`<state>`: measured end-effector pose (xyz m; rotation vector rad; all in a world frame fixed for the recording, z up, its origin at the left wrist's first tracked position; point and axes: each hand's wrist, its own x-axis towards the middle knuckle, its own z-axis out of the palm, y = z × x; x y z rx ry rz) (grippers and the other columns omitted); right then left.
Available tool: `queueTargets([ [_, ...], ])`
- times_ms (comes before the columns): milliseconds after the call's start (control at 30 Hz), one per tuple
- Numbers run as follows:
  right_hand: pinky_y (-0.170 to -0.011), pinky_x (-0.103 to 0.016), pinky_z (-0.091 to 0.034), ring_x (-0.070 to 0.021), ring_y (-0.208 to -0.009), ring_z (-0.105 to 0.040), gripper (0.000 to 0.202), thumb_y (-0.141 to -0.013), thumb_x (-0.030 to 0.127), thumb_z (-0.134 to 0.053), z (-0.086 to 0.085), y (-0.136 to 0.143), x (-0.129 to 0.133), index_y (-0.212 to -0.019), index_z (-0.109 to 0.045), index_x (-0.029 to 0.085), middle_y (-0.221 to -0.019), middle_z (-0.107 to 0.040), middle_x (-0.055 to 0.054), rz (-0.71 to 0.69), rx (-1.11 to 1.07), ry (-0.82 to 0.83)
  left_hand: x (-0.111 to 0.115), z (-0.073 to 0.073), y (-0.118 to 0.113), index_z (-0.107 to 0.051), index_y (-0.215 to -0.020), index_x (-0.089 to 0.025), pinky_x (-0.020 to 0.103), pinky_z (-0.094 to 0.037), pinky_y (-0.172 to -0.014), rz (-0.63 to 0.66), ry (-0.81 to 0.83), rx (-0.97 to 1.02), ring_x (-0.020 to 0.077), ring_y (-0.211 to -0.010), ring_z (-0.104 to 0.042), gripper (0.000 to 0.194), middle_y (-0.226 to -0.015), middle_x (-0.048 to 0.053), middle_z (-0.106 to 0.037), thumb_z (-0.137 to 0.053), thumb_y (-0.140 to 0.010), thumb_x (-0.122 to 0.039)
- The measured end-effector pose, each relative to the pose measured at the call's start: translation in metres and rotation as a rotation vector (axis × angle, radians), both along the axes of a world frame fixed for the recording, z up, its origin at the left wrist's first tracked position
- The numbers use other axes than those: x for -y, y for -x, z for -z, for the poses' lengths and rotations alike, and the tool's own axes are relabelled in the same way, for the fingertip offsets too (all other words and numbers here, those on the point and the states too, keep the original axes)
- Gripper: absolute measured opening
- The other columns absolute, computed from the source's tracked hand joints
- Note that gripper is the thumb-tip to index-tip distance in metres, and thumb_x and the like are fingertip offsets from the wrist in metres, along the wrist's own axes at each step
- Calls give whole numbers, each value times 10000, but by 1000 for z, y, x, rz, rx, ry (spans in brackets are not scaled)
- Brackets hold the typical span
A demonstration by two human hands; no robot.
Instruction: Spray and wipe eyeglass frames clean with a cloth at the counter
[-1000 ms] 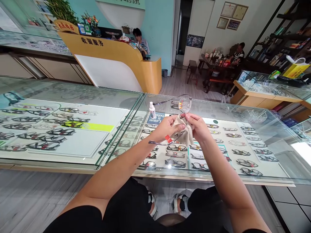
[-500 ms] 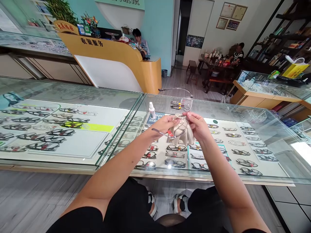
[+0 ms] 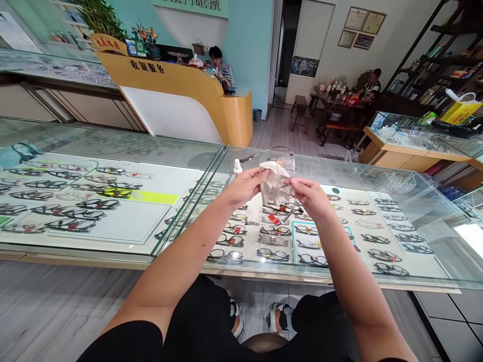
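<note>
On my feed, the fingers of my left hand [image 3: 244, 187] are pinched on a pale cloth [image 3: 270, 185], near its upper left edge. They have moved a little left, away from the right hand [image 3: 310, 195], and the cloth has opened from a tighter bunch into a looser hanging spread. The right fingers are clamped on the glasses [image 3: 295, 165] around the middle of the frame; I can't tell whether they also catch the cloth.

I have the glasses up on end above the glass tabletop [image 3: 354, 177], one lens far and the other near. The cloth now overlaps the left part of the far lens and hangs across toward the near one, so the rims show only in part, and I can't make out whether cloth and lens touch. One temple arm reaches left on the far side; the other lies nearer me, with a red tag [image 3: 274, 219] beside it.

A white bottle [image 3: 237, 166] stands just beyond my left hand, which now hides its lower part. Beneath the glass run rows of display spectacles [image 3: 273, 255]. At the far left, a person [image 3: 225, 75] sits behind a curved wooden counter [image 3: 236, 118].
</note>
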<state>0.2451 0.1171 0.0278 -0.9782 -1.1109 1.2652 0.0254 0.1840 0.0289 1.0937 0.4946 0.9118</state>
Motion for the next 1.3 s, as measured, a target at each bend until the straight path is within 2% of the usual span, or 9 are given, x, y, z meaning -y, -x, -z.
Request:
queueTargets([
  [200, -679, -327, -237, -149, -681, -299, 399, -775, 600, -918, 4, 0, 1, -932, -896, 233, -627, -486, 27, -96, 129, -6, 6, 4, -5, -751, -918, -134, 275, -489, -715, 20, -103, -74, 128, -727, -624, 525, -792, 19, -682, -897, -809, -626],
  [333, -681, -336, -253, -154, -695, -317, 405, -775, 606, -910, 7, 2, 1, -912, -887, 226, -731, -620, -11, -127, 174, 6, 11, 6, -9, -714, -904, -147, 281, -470, -695, 31, -141, -144, 131, -709, -599, 536, -759, 12, -653, -825, -867, -670],
  [433, -681, -340, -279, -149, -695, -325, 427, -767, 623, -910, 8, 3, 1, -890, -881, 215, -841, -706, -41, -139, 172, 11, 14, 3, -11, -703, -922, -142, 280, -483, -704, 60, -128, -135, 141, -739, -625, 529, -781, 24, -676, -877, -828, -633],
  [600, -648, -331, -266, -139, -664, -330, 429, -761, 626, -930, 9, 5, 2, -765, -837, 207, -748, -653, -22, -175, 165, 31, 19, 2, -15, -710, -885, -142, 258, -476, -662, 40, -175, -76, 128, -700, -624, 486, -767, 23, -685, -929, -790, -566],
  [767, -635, -332, -224, -128, -642, -299, 483, -786, 593, -934, 8, 11, 5, -600, -728, 198, -677, -590, -8, -209, 165, 22, 24, 7, -23, -660, -770, -163, 240, -417, -578, -89, -200, -52, 99, -574, -538, 551, -636, -1, -618, -803, -878, -684],
  [900, -648, -333, -254, -147, -652, -337, 444, -759, 639, -925, 5, 11, 5, -714, -802, 214, -650, -544, 3, -187, 121, 56, 22, 2, -19, -679, -806, -156, 251, -468, -594, -32, -146, -27, 124, -610, -596, 571, -687, 27, -665, -783, -879, -712],
  [1000, -654, -337, -253, -146, -641, -313, 463, -754, 664, -906, 3, 8, 3, -812, -849, 208, -635, -515, 15, -167, 111, 45, 18, -5, -11, -712, -923, -146, 263, -517, -651, 44, -123, -28, 138, -673, -650, 488, -768, 30, -712, -921, -800, -569],
  [1100, -654, -337, -216, -142, -637, -278, 442, -782, 639, -897, 3, 6, 2, -835, -864, 201, -588, -418, 40, -178, 126, 22, 16, -5, -9, -706, -971, -155, 257, -527, -683, 24, -138, -24, 135, -697, -674, 475, -786, 10, -728, -1002, -719, -428],
  [1300, -637, -330, -226, -141, -645, -316, 422, -783, 632, -911, 6, 10, 5, -825, -875, 214, -639, -489, 11, -217, 138, 55, 18, 5, -19, -688, -903, -163, 262, -524, -622, -74, -189, -16, 140, -619, -675, 488, -727, 12, -724, -950, -767, -551],
])
